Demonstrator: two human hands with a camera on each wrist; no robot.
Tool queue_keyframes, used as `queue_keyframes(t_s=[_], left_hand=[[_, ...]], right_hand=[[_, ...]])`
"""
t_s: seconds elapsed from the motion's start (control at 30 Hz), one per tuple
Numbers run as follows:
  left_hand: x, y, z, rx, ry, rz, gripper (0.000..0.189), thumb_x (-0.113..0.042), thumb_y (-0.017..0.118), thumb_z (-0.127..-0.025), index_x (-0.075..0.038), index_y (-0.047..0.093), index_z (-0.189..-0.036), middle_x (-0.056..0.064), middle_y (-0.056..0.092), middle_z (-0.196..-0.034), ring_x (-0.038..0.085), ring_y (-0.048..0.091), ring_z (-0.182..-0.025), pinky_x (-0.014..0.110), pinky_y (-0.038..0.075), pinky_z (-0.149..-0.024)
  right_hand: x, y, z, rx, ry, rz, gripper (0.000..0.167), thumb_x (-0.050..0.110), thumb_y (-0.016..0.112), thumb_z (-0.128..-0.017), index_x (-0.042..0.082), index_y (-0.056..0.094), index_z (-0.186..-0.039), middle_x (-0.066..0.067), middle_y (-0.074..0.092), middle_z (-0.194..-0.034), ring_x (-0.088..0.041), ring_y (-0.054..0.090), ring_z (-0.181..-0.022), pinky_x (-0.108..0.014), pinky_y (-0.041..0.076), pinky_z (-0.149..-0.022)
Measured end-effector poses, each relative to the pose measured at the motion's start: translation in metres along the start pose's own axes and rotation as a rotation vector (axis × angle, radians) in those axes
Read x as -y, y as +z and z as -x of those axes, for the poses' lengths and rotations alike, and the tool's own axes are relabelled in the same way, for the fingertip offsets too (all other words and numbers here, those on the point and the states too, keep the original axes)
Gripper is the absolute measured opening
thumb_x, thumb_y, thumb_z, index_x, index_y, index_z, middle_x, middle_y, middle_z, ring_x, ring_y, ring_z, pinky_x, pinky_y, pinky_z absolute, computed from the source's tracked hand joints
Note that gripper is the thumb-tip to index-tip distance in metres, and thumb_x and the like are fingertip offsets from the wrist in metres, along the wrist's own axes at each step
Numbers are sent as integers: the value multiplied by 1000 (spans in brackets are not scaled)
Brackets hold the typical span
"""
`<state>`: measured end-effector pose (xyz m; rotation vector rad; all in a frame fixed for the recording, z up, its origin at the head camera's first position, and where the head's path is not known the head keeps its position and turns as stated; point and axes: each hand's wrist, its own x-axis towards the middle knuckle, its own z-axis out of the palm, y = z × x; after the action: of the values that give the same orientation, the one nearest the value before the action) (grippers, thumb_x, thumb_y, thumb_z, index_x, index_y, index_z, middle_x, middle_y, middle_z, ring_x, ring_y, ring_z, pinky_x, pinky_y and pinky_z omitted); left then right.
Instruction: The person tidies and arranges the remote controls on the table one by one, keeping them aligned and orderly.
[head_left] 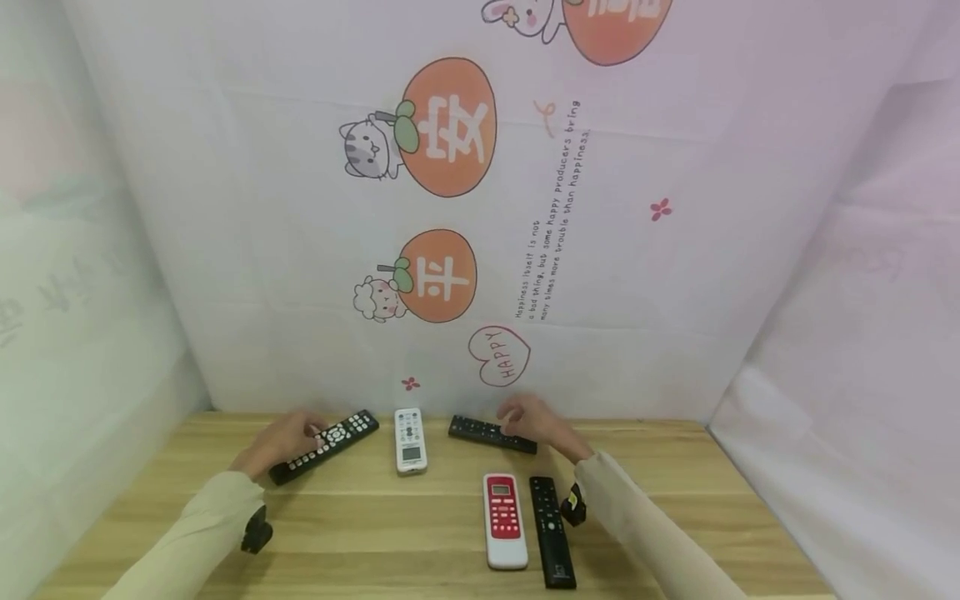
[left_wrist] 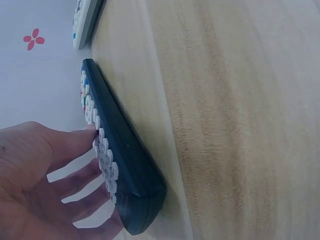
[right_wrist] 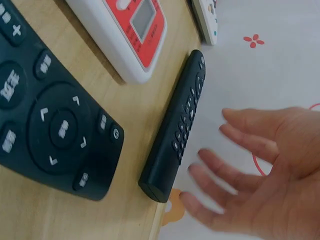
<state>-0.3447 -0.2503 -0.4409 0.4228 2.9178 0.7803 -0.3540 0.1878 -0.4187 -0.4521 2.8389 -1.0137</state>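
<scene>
My left hand (head_left: 288, 437) is at a black remote control with white buttons (head_left: 337, 435), toward the back left of the wooden table. In the left wrist view the thumb lies on the buttons of this remote (left_wrist: 122, 145), while the fingertips pass out of sight behind its far edge. My right hand (head_left: 536, 419) hovers at a smaller black remote (head_left: 472, 429) near the back edge. The right wrist view has the fingers of that hand (right_wrist: 270, 175) spread and slightly bent, apart from the small remote (right_wrist: 175, 130), with nothing between them.
Between the hands lies a white remote (head_left: 409, 442). Nearer the front, a red and white remote (head_left: 504, 521) lies beside a long black remote (head_left: 551, 533), close to the right forearm. A printed white cloth (head_left: 285, 250) hangs behind the wooden table (head_left: 375, 542), with more cloth at both sides.
</scene>
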Motion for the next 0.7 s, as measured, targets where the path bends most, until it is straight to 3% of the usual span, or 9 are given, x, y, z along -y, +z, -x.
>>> queue_keyframes(t_s=[0.3,0.7], left_hand=[[1,-1,-3,61,1,151,34,-8,75,-90,12,67,-117,23,71,-105,29,69,-92,43,62,-80],[-4,-2,0,98,-53,163,38,-10,77,-92,8,66,-124,22,70,-108,26,69,-92,42,64,-72]], right_hand=[[-6,7,3,-58,70,33,33,-1,81,-83,-6,70,-114,-24,67,-121,-40,66,-108,-47,61,-87],[-10,17,-2,-42,58,80,32,1,85,-82,-2,72,-111,-17,70,-109,-28,66,-97,-43,60,-82]])
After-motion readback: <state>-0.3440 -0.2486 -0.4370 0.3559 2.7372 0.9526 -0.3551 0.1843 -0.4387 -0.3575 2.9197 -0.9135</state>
